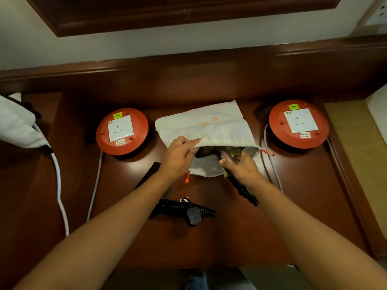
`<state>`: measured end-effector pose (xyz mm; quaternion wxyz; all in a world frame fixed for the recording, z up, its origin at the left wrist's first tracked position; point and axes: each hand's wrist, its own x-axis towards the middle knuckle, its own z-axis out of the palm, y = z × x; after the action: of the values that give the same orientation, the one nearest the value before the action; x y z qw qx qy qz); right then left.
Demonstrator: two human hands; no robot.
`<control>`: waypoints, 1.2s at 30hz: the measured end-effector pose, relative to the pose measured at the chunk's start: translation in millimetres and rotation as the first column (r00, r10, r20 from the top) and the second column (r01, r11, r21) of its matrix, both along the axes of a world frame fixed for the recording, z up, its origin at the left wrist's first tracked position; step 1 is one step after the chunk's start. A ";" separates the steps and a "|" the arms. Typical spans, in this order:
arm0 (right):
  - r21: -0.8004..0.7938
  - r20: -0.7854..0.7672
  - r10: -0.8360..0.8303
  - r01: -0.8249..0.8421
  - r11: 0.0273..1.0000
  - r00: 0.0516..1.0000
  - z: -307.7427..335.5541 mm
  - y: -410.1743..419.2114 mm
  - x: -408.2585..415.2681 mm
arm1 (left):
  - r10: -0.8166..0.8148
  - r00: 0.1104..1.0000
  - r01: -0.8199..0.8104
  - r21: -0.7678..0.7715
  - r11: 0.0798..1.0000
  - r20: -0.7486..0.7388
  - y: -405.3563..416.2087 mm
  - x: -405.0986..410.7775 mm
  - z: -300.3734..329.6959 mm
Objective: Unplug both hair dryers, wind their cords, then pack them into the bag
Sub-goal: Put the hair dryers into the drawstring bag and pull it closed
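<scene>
The left hand [178,155] pinches the upper lip of the pale cloth bag [207,124], holding its mouth agape, while the right hand [240,166] grips a hair dryer [227,156] half inside it, coiled black cord [243,190] trailing beneath the wrist. Nearer the person than both hands, between the forearms, the second black dryer [173,207] lies on the wooden table [240,233], its cord wound and plug [194,216] uppermost. A red socket reel [122,131] sits beyond the left hand, and another [299,124] beyond the right.

I see the bag [206,124] between two socket reels [122,131] [298,124]; one dryer [182,209] lies before it.
</scene>
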<state>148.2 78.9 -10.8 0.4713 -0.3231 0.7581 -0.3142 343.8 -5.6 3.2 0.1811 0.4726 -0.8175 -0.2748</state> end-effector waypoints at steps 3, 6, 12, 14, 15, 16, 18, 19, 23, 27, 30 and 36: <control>-0.004 -0.001 -0.085 0.085 0.996 0.996 -5.6 -13.5 14.3 | -0.030 0.996 0.040 -0.111 0.993 0.087 -0.7 5.9 -3.7; -0.007 0.051 -0.119 0.120 0.993 0.992 -18.2 -24.0 26.4 | -0.061 0.981 0.087 -0.144 0.986 0.182 4.0 21.4 -11.8; 0.056 0.043 -0.054 0.052 0.997 0.998 -28.7 -22.2 38.8 | 0.057 0.943 -0.007 -0.152 0.988 0.328 41.4 42.6 -21.6; 0.083 0.037 -0.015 0.012 0.996 0.999 -34.1 -20.1 35.5 | -0.020 0.960 0.077 -0.196 0.978 0.279 60.5 38.8 -23.1; 0.091 0.026 -0.005 0.003 0.996 1.000 -36.8 -17.3 33.4 | -0.101 0.963 0.152 -0.199 0.968 0.248 70.3 34.6 -24.7; 0.086 0.009 0.007 -0.007 0.996 1.000 -38.9 -13.5 31.1 | -0.183 0.955 0.225 -0.170 0.959 0.233 79.0 29.0 -25.9; 0.064 -0.044 0.033 -0.031 0.997 0.998 -43.0 -3.7 27.2 | -0.269 0.928 0.279 -0.003 0.960 0.258 91.3 15.0 -29.8; 0.047 -0.061 0.046 -0.043 0.998 0.997 -44.8 2.2 25.5 | -0.275 0.912 0.258 0.095 0.961 0.305 93.4 7.6 -34.5; -0.037 -0.215 0.115 -0.125 0.991 0.970 -49.6 34.6 23.8 | -0.277 0.822 0.144 0.290 0.946 0.498 87.0 -15.8 -50.7; 0.059 -0.349 0.274 -0.271 0.961 0.896 -56.4 63.3 29.6 | -0.310 0.783 0.092 0.393 0.915 0.539 86.1 -22.3 -60.6; 0.007 -0.334 0.242 -0.255 0.967 0.911 -59.1 63.8 33.6 | -0.294 0.780 0.081 0.377 0.923 0.552 85.7 -22.1 -61.7; -0.105 -0.412 0.189 -0.253 0.962 0.891 -50.4 32.1 31.9 | -0.339 0.713 0.142 0.347 0.927 0.614 85.8 -9.9 -59.6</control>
<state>180.1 111.1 -61.2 0.3132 -0.5002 0.7695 -0.2442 333.8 80.2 -56.4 -0.2262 0.4480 -0.8363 -0.2208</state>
